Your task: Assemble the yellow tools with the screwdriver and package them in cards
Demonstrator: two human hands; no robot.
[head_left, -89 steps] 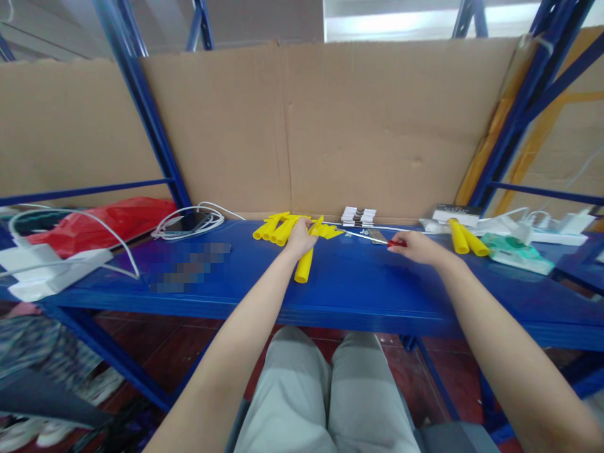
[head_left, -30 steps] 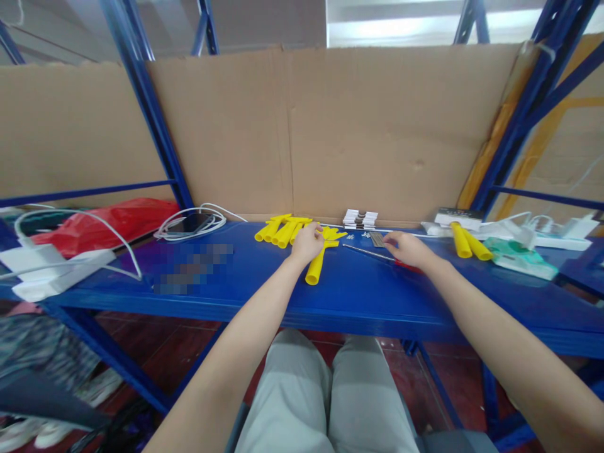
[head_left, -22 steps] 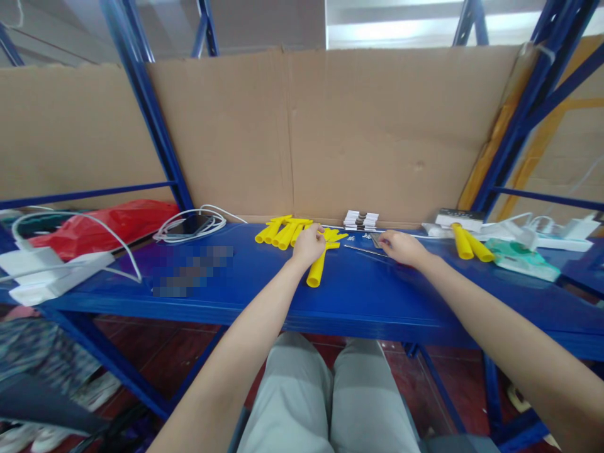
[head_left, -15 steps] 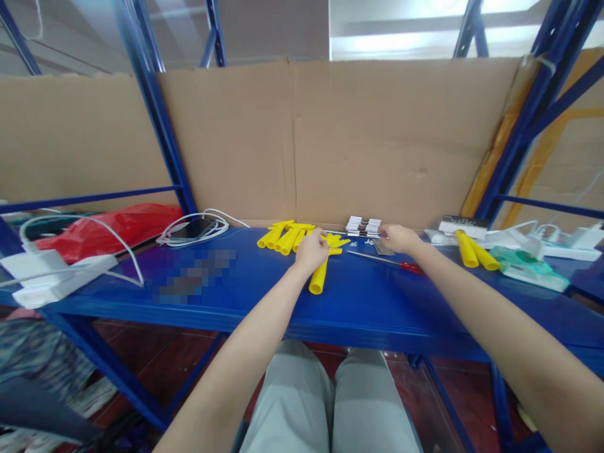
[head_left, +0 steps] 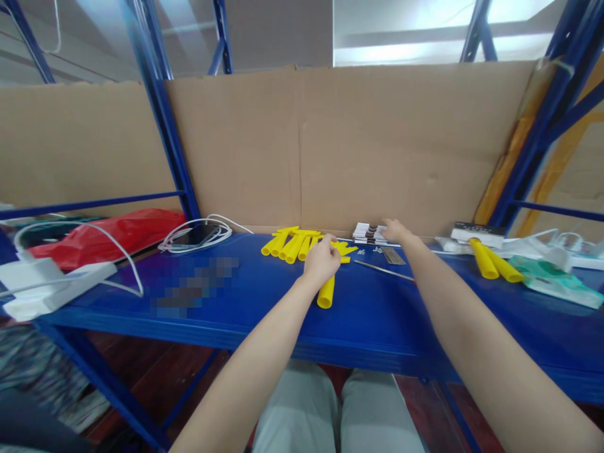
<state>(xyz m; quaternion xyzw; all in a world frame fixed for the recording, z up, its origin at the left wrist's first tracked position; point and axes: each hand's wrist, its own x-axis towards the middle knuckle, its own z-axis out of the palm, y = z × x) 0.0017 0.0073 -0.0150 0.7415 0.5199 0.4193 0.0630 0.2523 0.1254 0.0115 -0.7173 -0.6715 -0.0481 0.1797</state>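
Observation:
My left hand (head_left: 321, 259) is closed above the blue table, just over a yellow tube (head_left: 326, 293); what its fingers hold, if anything, is hidden. Several yellow tubes (head_left: 291, 246) lie in a row behind it and to its left. My right hand (head_left: 397, 230) reaches to the right side of a stack of white packets (head_left: 369, 233) with dark bands, its fingers at the stack's edge. In front of the stack lie thin metal strips (head_left: 392, 255), tiny light pieces (head_left: 376, 250) and a screwdriver (head_left: 383, 270), its handle hidden behind my right forearm.
Two yellow tubes (head_left: 484, 258) lean on a white box (head_left: 477, 234) at the right, beside a green-and-white packet (head_left: 557, 280). On the left are a phone (head_left: 195, 234) with coiled white cable, a red bag (head_left: 111, 238) and a power strip (head_left: 59, 289). Cardboard (head_left: 302, 151) stands behind.
The view has shifted slightly. My right hand has moved over the right edge of the white packets, and my right forearm now covers the screwdriver's red handle. My left hand remains by the yellow tube.

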